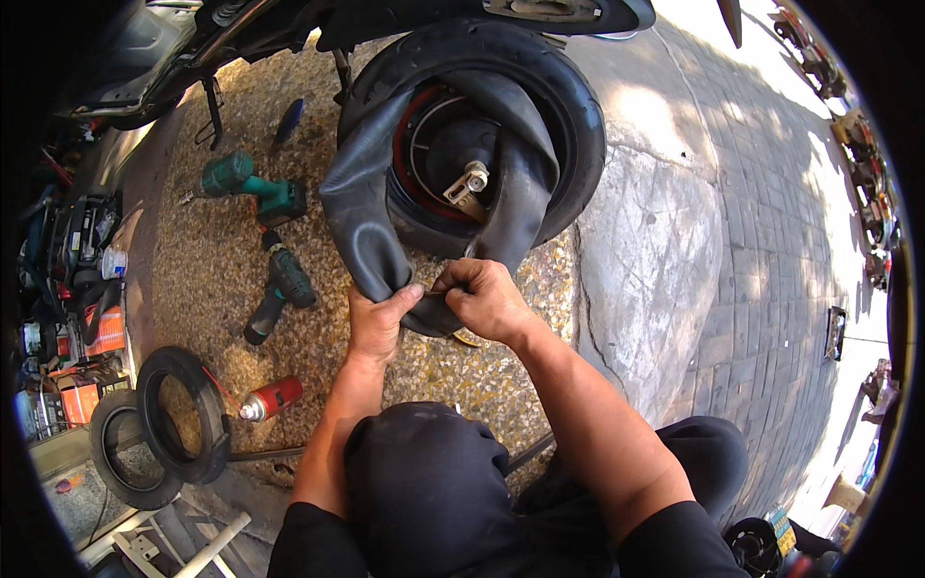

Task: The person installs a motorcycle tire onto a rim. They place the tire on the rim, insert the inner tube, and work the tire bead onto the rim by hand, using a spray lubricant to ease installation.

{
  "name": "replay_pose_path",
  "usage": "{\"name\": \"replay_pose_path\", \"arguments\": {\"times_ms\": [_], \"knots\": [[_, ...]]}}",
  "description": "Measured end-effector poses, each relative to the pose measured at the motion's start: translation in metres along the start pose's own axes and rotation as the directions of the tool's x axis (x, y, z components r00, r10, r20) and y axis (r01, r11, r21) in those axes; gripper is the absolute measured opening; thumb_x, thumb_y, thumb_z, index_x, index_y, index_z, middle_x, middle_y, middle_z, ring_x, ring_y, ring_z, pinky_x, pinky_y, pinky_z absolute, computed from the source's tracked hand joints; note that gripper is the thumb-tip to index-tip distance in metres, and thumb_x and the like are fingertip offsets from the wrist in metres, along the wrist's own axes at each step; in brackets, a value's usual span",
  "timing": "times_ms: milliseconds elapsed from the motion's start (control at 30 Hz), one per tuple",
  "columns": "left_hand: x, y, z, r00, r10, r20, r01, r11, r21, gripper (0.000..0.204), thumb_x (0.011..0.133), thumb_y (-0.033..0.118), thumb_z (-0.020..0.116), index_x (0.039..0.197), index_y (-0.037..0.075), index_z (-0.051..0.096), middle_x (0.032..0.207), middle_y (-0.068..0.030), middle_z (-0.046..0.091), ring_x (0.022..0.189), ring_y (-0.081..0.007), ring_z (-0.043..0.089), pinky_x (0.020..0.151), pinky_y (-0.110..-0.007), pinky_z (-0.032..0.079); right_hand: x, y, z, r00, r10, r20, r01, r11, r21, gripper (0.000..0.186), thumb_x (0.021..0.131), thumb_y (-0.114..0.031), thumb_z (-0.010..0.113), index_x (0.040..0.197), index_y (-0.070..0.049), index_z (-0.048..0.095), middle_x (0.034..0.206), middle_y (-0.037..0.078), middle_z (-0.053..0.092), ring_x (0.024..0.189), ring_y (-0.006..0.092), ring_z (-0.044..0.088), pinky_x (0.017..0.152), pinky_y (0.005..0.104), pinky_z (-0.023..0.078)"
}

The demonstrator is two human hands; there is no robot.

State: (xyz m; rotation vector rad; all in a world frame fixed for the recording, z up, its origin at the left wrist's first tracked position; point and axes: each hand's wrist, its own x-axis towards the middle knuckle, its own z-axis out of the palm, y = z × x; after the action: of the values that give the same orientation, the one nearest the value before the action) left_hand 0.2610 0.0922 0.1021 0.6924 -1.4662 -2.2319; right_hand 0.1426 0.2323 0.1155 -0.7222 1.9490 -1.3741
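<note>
A loose black inner tube (356,209) lies over a tyre (563,117) and wheel hub (453,154), drooping toward me. My left hand (376,323) is closed on the lower left of the tube, thumb across it. My right hand (482,299) has its fingers curled at the bottom of the tube, pinching a small part that looks like the valve stem, mostly hidden by the fingers. Both hands are close together, just below the wheel.
A green impact driver (231,175), a dark drill (287,275) and a red spray can (275,395) lie at left. Two spare tyres (202,414), boxes (92,390) and parts line the left edge. A scooter body (164,53) hangs above. Paving (752,241) is at right.
</note>
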Motion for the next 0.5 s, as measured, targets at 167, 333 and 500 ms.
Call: {"name": "replay_pose_path", "arguments": {"times_ms": [167, 333, 500], "knots": [[0.0, 0.003, 0.002, 1.0, -0.025, -0.009, 0.025, 1.0, -0.016, 0.025, 0.085, -0.01, 0.07, 0.105, 0.004, 0.064, 0.094, 0.0025, 0.062, 0.084, -0.0089, 0.06, 0.078, -0.027, 0.049, 0.002, -0.006, -0.001, 0.998, 0.055, 0.025, -0.055, 0.998, 0.001, 0.018, 0.076, -0.011, 0.066, 0.088, -0.002, 0.075, 0.086, 0.018, 0.073, 0.084, 0.0345, 0.072, 0.08, 0.0411, 0.056], [0.001, 0.005, 0.004, 1.0, -0.015, -0.021, 0.015, 1.0, -0.004, 0.024, 0.085, -0.01, 0.07, 0.104, 0.004, 0.064, 0.094, 0.0022, 0.062, 0.084, -0.0092, 0.06, 0.078, -0.026, 0.05, 0.002, -0.01, 0.016, 0.995, 0.02, -0.099, -0.025, 0.999, -0.046, 0.016, 0.075, -0.015, 0.069, 0.083, -0.001, 0.072, 0.086, 0.019, 0.071, 0.086, 0.0397, 0.069, 0.08, 0.0445, 0.055], [0.001, 0.001, 0.001, 0.999, -0.015, -0.033, 0.015, 1.0, -0.009, 0.025, 0.085, -0.01, 0.07, 0.104, 0.004, 0.065, 0.094, 0.0018, 0.062, 0.083, -0.0096, 0.06, 0.078, -0.026, 0.05, -0.002, -0.007, 0.017, 0.994, -0.037, -0.105, 0.029, 0.997, -0.077, 0.01, 0.075, -0.007, 0.068, 0.082, 0.0, 0.07, 0.076, 0.015, 0.068, 0.072, 0.0251, 0.067, 0.071, 0.0364, 0.054]]}}
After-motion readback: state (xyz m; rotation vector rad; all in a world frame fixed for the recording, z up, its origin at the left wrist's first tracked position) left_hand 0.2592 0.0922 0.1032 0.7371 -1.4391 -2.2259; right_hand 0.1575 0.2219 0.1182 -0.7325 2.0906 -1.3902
